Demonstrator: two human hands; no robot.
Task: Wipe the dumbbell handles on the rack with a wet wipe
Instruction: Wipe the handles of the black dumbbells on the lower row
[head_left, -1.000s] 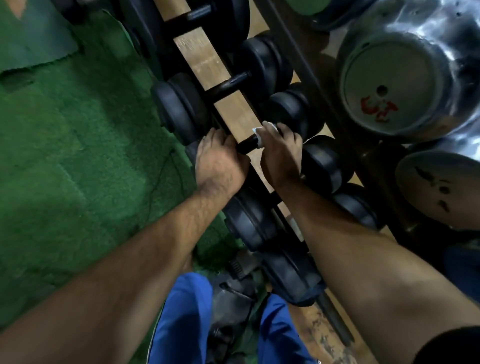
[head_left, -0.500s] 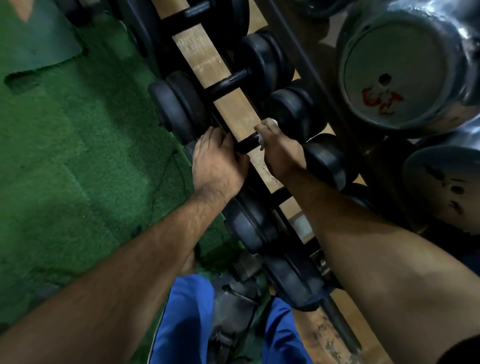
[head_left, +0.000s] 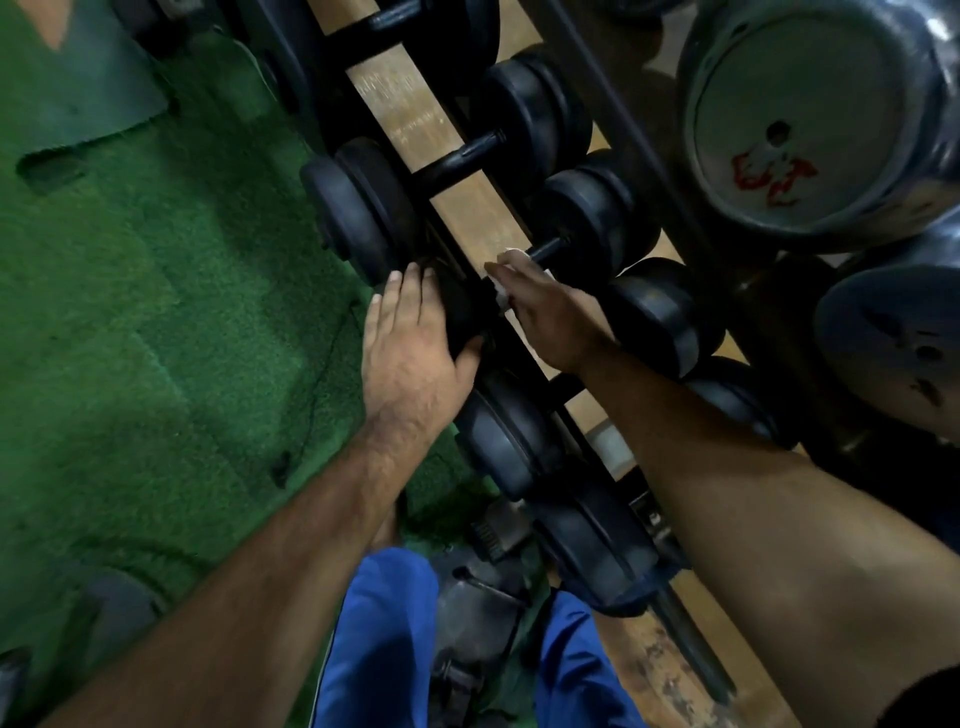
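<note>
Black dumbbells lie in a row on a rack with a wooden shelf (head_left: 470, 208). My right hand (head_left: 550, 312) is curled over the handle (head_left: 545, 250) of one dumbbell, gripping a white wet wipe (head_left: 503, 293) against it; most of the wipe and handle are hidden under the hand. My left hand (head_left: 410, 343) rests with straight fingers on the outer face of that dumbbell's near plate (head_left: 460, 312), thumb at the plate's lower edge. The far plate (head_left: 597, 223) sits just beyond my right fingers.
More black dumbbells lie above (head_left: 467, 156) and below (head_left: 506, 441) on the rack. Large silver weights (head_left: 805, 130) fill the upper right. Green turf (head_left: 156, 312) covers the floor at left. My blue trouser legs (head_left: 379, 639) are at the bottom.
My left hand's fingers have straightened and slid to the plate's outer face. My right hand with the wipe has shifted slightly along the handle toward the near plate.
</note>
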